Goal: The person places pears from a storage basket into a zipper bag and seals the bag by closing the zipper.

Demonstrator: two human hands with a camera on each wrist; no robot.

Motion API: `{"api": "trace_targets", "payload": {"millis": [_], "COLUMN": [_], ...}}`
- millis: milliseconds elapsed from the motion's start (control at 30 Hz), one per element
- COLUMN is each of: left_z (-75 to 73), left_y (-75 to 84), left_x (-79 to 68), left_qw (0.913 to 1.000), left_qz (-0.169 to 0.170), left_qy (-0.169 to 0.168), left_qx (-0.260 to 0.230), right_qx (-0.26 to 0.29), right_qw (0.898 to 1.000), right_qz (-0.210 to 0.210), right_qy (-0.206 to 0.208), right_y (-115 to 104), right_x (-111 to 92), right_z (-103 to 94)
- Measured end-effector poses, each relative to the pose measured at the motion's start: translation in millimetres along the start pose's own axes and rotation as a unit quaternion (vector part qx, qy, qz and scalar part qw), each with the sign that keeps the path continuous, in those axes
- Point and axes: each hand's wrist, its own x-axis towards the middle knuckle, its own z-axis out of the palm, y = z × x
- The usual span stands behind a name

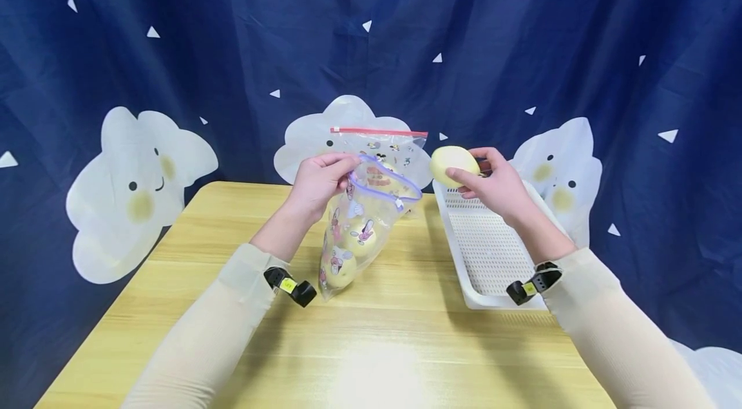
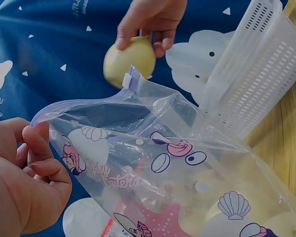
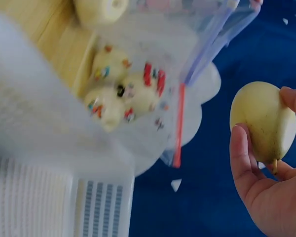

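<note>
My left hand [image 1: 323, 183] pinches the rim of a clear zip bag [image 1: 371, 222] with a purple seal and holds it up with its mouth spread apart. Pale yellow pears [image 1: 342, 269] lie in the lower part of this bag, seen through its printed cartoon film. Between the thumb and fingers of my right hand [image 1: 493, 185] is a yellow pear [image 3: 264, 118], its short stem showing in the right wrist view. This pear is in the air, to the right of the bag's mouth and over the far end of a white basket [image 1: 493, 245].
Behind the purple-sealed bag stands a second clear bag [image 1: 400, 142] with a red zip seal; several pears [image 3: 123, 94] show inside it. The white basket sits at the right of the wooden table [image 1: 348, 344]. A dark blue curtain [image 1: 371, 29] with cloud prints hangs behind.
</note>
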Motion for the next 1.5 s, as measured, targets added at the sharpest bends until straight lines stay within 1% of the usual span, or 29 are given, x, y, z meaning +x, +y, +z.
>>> {"api": "trace_targets", "payload": {"millis": [133,300,600,800,900,1033,1133,1300,1500], "left_z": [0.7,1.3,2.4,4.2,5.5,7.8,8.7,8.1,4.6], "left_y": [0.4,0.9,3.5,3.8,4.5,6.8,7.9,8.4,7.8], "left_x": [-0.4,1.3,2.8,2.3,1.8,1.7,1.3,-0.4,-0.5], "left_qw": [1.0,1.0,0.9999,0.9998,0.9998,0.9999,0.9998,0.9997,0.9997], "left_qz": [0.003,0.006,0.004,0.01,0.011,0.012,0.018,0.024,0.022], "left_qy": [-0.001,0.0,0.005,-0.004,-0.008,-0.002,-0.003,-0.003,0.006], "left_qx": [0.004,0.008,0.008,0.015,0.014,0.001,0.001,0.009,0.011], "right_qx": [0.016,0.016,-0.011,-0.025,-0.029,-0.029,-0.031,-0.039,-0.037], "right_qw": [1.0,0.999,0.997,0.994,0.992,0.99,0.99,0.994,0.995], "right_qz": [-0.011,-0.016,-0.037,-0.068,-0.077,-0.084,-0.092,-0.088,-0.072], "right_qy": [-0.006,-0.024,-0.062,-0.077,-0.09,-0.11,-0.098,-0.059,-0.056], "right_y": [-13.1,-21.2,-23.1,-23.5,-24.4,-25.1,-24.8,-19.6,-10.0], "right_x": [-1.3,-1.2,-0.3,1.3,0.0,-2.9,-4.0,-4.1,-7.4], "right_z": [12.3,25.1,46.9,58.5,62.0,63.8,63.0,57.1,50.1]}}
